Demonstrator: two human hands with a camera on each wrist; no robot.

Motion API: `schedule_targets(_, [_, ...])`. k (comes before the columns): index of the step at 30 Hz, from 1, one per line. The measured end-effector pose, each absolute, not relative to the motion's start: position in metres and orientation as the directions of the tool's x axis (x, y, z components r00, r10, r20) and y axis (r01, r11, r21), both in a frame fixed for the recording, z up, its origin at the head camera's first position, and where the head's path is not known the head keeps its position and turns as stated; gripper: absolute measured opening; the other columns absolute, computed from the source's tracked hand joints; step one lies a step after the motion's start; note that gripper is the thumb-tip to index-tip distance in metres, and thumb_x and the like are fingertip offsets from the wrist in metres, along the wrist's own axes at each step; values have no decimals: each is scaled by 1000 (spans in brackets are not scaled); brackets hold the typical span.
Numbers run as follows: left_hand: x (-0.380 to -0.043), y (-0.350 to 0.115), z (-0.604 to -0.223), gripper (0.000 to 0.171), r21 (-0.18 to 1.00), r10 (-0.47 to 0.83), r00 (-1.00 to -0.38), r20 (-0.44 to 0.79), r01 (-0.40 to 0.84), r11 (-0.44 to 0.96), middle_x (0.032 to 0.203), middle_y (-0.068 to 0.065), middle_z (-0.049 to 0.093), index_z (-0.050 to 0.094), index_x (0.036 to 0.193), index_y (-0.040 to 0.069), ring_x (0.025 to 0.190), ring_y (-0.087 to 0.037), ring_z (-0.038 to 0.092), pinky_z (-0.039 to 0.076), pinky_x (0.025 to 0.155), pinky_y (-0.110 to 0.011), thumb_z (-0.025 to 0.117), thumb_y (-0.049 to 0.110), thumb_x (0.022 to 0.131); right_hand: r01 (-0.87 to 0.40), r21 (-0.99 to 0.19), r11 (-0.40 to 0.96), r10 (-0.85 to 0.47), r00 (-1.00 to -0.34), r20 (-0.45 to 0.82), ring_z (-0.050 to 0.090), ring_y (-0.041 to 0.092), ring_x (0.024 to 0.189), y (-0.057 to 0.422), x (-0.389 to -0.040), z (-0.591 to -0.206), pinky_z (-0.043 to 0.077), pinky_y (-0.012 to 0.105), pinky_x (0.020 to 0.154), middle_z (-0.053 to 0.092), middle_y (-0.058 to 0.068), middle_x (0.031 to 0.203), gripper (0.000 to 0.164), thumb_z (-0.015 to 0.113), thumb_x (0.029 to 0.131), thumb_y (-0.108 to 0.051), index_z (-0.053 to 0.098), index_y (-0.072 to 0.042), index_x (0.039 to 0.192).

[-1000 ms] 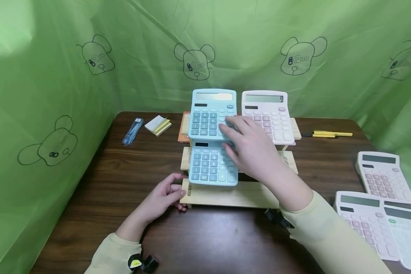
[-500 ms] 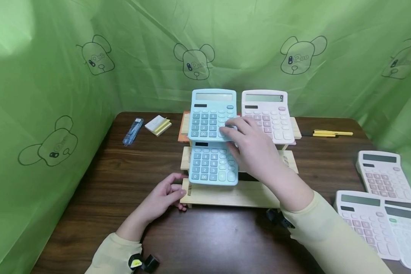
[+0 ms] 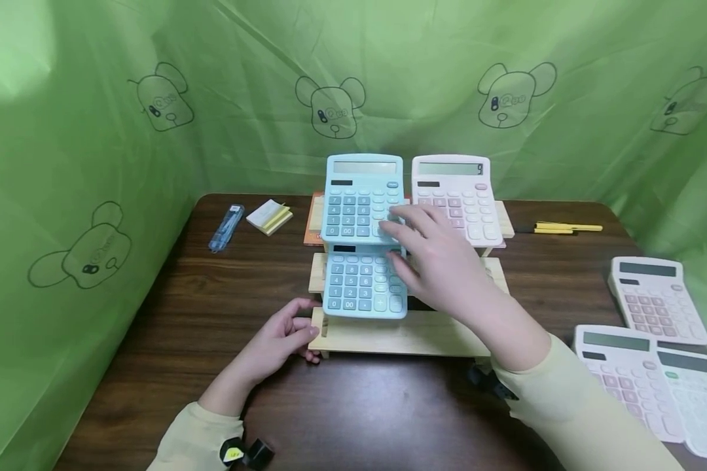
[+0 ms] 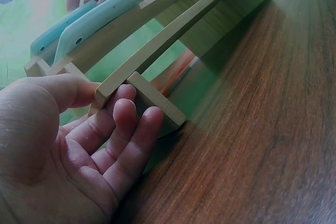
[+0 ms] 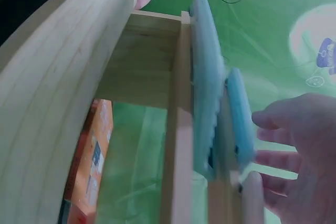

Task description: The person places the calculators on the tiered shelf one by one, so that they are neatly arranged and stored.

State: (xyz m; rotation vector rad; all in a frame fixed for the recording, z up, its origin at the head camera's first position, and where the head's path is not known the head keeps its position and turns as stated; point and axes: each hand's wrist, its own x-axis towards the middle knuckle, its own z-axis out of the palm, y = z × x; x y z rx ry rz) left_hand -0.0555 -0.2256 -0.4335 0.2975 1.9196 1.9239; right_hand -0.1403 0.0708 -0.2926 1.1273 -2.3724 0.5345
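Note:
My left hand grips the front left corner of a stepped wooden stand, its thumb on the lowest board's edge and fingers beneath, as the left wrist view shows. On the top tier stands a light blue calculator. A second blue calculator leans one tier below, its top hidden behind the first. My right hand reaches over with loosely bent, spread fingers, the fingertips at the upper blue calculator's right-hand keys. Partly behind that hand, a pink calculator on the top tier displays a 9.
Several pale calculators lie at the right. Yellow pens are at the back right, a sticky-note pad and a blue packaged item at the back left. An orange box lies behind the stand. Green curtain surrounds the table.
My right hand has shifted slightly rightward along the upper blue calculator's keys, its thumb spreading a little from the fingers. The left hand keeps its grip on the stand.

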Motion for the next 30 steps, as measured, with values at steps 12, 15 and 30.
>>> schedule_targets(12, [-57,-223,-435,45,991,427,-895,-130,-128,34,100,-22,67,34,138,7,72,-40,67,58,66,-51,56,15,100,-740,-193,644,-504,-600,622,50,39,113,172,-104,-282,39,45,100,58,17,126,45,61,86,-26,62,-3,125])
schedule_targets(15, [-57,-224,-435,45,991,420,-897,-134,-132,35,101,-22,67,34,138,6,72,-40,67,58,66,-50,56,15,100,-682,-203,702,-466,-656,593,49,39,114,196,-99,-286,38,43,102,57,17,126,48,65,84,-25,61,-5,127])
schedule_targets(30, [-55,-225,-437,46,984,409,-897,-169,-179,14,108,-23,65,34,138,8,76,-40,66,57,68,-53,57,18,99,-209,-339,917,-157,-972,174,30,61,118,291,-51,-357,23,74,97,35,38,135,91,76,82,-37,28,0,149])
